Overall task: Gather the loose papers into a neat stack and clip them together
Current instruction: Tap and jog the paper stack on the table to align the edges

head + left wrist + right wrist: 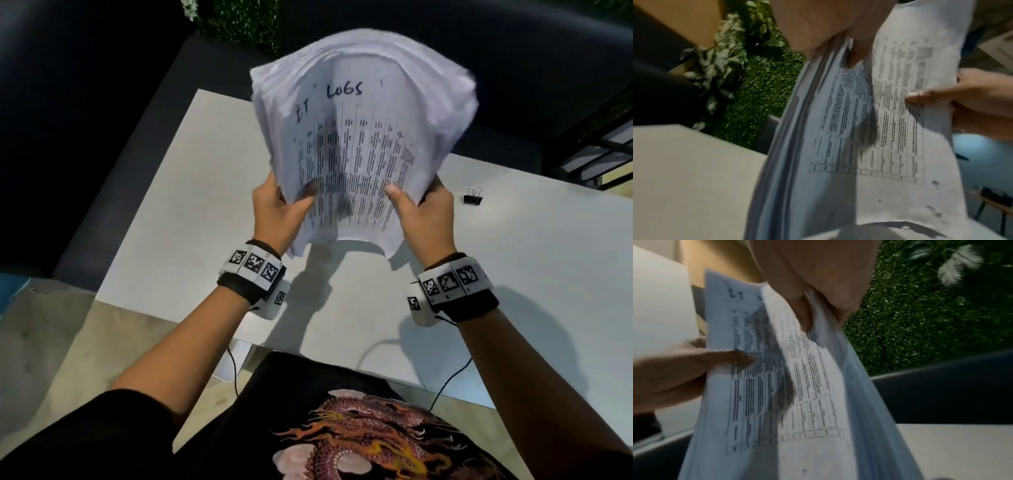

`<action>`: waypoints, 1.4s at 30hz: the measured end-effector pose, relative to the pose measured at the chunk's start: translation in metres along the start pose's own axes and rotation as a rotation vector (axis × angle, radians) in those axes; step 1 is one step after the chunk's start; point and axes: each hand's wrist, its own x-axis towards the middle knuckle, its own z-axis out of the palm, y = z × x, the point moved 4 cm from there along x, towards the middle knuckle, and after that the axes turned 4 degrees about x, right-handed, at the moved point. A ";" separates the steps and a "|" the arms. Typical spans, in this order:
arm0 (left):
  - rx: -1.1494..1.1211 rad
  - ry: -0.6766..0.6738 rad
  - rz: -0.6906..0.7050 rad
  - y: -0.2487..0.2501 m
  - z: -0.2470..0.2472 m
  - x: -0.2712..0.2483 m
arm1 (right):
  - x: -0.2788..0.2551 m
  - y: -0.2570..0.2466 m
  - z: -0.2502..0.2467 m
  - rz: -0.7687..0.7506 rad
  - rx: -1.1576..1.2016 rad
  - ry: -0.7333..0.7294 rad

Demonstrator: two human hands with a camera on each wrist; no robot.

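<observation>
A thick stack of white printed papers, with "IT LOGS" handwritten on the front sheet, is held up above the white table. My left hand grips its left edge, thumb on the front sheet. My right hand grips the right edge the same way. The sheets bow and fan at the top. A black binder clip lies on the table to the right of my right hand. In the left wrist view the papers fill the frame; in the right wrist view the papers do too.
A dark sofa wraps round the table's far and left sides. A green plant wall stands behind. Cables run from my wrist cameras over the table's near edge.
</observation>
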 end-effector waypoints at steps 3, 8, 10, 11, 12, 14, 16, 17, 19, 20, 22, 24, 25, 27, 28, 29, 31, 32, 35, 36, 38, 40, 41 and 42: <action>0.048 0.022 0.072 0.010 0.000 0.005 | 0.001 -0.007 0.003 -0.040 -0.044 0.018; 0.007 0.037 0.022 0.005 -0.001 0.001 | -0.006 0.002 0.000 -0.038 0.049 0.129; 0.016 -0.038 -0.105 -0.016 -0.002 -0.011 | -0.016 0.030 0.007 0.114 -0.055 0.009; 0.010 -0.080 -0.177 -0.027 -0.003 -0.018 | -0.023 0.043 0.012 0.195 -0.110 -0.095; 0.000 -0.113 -0.236 -0.036 -0.003 -0.024 | -0.029 0.058 0.015 0.259 -0.134 -0.175; -0.008 -0.135 -0.305 -0.047 -0.002 -0.029 | -0.035 0.072 0.017 0.328 -0.112 -0.194; -0.003 -0.135 -0.331 -0.052 0.002 -0.025 | -0.034 0.068 0.023 0.370 -0.101 -0.148; -0.005 -0.131 -0.331 -0.052 0.004 -0.021 | -0.033 0.061 0.024 0.385 -0.082 -0.134; -0.020 -0.127 -0.360 -0.058 0.004 -0.014 | -0.025 0.056 0.021 0.391 0.000 -0.059; -0.034 -0.142 -0.383 -0.061 0.001 -0.012 | -0.021 0.057 0.015 0.380 0.014 -0.034; -0.074 -0.194 -0.397 -0.065 -0.006 -0.009 | -0.018 0.065 0.007 0.346 0.049 -0.058; -0.088 -0.258 -0.379 -0.063 -0.006 -0.008 | -0.016 0.071 0.006 0.383 0.079 -0.115; -0.081 -0.284 -0.367 -0.059 -0.004 -0.008 | -0.017 0.070 0.010 0.420 0.000 -0.171; -0.104 -0.288 -0.362 -0.054 0.000 -0.009 | -0.013 0.076 0.008 0.505 -0.032 -0.111; -0.138 -0.275 -0.367 -0.053 -0.002 -0.008 | -0.010 0.076 0.007 0.477 0.025 -0.058; -0.166 -0.266 -0.353 -0.050 -0.006 -0.006 | -0.009 0.070 0.004 0.445 0.101 0.013; -0.153 -0.283 -0.333 -0.049 -0.009 0.000 | -0.009 0.065 0.006 0.412 0.138 0.006; -0.125 -0.285 -0.332 -0.049 -0.006 0.002 | -0.009 0.067 0.011 0.414 0.097 -0.034; -0.065 -0.207 -0.340 -0.039 0.005 0.008 | -0.002 0.057 0.019 0.367 0.036 -0.043; -0.066 -0.171 -0.323 -0.033 0.006 0.012 | 0.003 0.049 0.019 0.321 0.042 -0.010; -0.083 -0.086 -0.223 -0.014 0.000 0.019 | 0.009 0.027 0.013 0.205 0.087 0.047; -0.145 -0.026 -0.074 0.011 -0.005 0.023 | 0.012 0.008 0.007 0.115 0.142 0.049; -0.165 -0.002 -0.011 0.023 -0.006 0.023 | 0.011 -0.003 0.005 0.091 0.188 0.047; -0.175 0.020 0.042 0.033 -0.006 0.022 | 0.011 -0.010 0.002 0.037 0.233 0.043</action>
